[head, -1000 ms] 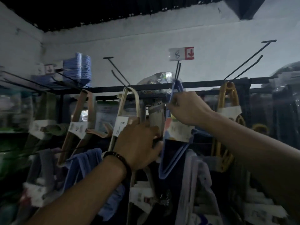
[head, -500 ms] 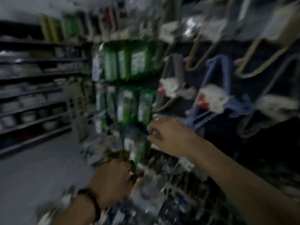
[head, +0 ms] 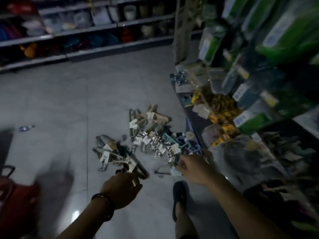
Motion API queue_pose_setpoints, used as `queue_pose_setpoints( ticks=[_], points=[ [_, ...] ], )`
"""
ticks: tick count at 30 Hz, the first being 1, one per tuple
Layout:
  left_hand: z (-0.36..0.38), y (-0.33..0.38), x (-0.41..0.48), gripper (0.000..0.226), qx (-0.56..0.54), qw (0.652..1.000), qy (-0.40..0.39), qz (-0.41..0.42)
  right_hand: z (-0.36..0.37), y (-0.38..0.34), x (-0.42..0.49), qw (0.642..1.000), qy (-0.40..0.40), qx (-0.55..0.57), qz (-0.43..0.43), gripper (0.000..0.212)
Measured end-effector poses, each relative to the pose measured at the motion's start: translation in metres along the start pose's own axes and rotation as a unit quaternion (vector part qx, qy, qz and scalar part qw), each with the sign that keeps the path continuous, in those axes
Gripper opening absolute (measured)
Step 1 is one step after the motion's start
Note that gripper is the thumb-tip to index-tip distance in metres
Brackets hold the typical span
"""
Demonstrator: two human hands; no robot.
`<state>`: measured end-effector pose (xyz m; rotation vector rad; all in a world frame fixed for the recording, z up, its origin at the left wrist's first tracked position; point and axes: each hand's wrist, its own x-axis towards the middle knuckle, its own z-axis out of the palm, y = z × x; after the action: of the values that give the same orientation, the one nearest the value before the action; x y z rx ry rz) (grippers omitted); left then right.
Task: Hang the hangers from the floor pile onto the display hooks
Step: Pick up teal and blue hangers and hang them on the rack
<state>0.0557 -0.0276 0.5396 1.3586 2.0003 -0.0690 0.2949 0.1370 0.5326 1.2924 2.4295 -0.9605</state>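
located hanger pile [head: 148, 140] on grey tiled floor [head: 69, 100], just ahead of both hands — tangled plastic and metal frames, paper-tagged. found left hand [head: 120, 188] nearer, fingers curled at a dark curved hanger [head: 141, 171], long axis slanting up-left; could not confirm grip. noted right hand [head: 193, 169] loosely curled — hold likewise unclear.

You stand on a grey tiled floor [head: 69, 100]. Along its far edge runs a shelving unit [head: 86, 26], stocked and blurred. Pale pots [head: 129, 11] sit on an upper shelf, and an orange item [head: 29, 49] sits on a lower one. At your lower left is a red bag [head: 15, 204] with a dark handle, partly out of frame. A small blue object [head: 25, 128] lies alone on the tiles, and its kind cannot be told. On your right, green packets [head: 284, 31] hang in rows. Below them are clear packs [head: 215, 80] and yellow packed goods [head: 222, 107].
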Motion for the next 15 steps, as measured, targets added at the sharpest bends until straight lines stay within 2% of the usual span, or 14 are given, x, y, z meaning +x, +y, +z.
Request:
queue_pose_setpoints(
  ticks=[4, 7, 9, 12, 15],
  points=[
    [0.035, -0.036, 0.098, 0.020, -0.056, 0.993, -0.033, -0.097, 0.048, 0.043, 0.125, 0.996, -0.074, 0.043, 0.034, 0.022],
    [0.077, -0.070, 0.179, 0.021, -0.104, 0.984, -0.041, -0.136, 0.094, 0.077, 0.219, 0.989, -0.108, 0.077, 0.060, 0.017],
    [0.113, -0.089, 0.237, 0.017, -0.138, 0.977, -0.062, -0.148, 0.130, 0.108, 0.279, 0.979, -0.135, 0.105, 0.111, 0.013],
    [0.184, -0.108, 0.326, 0.024, -0.165, 0.973, -0.084, -0.139, 0.192, 0.162, 0.358, 0.958, -0.120, 0.127, 0.225, 0.023],
    [0.264, -0.107, 0.427, 0.034, -0.167, 0.980, -0.085, -0.062, 0.256, 0.230, 0.432, 0.933, -0.105, 0.150, 0.312, 0.023]
  ],
)
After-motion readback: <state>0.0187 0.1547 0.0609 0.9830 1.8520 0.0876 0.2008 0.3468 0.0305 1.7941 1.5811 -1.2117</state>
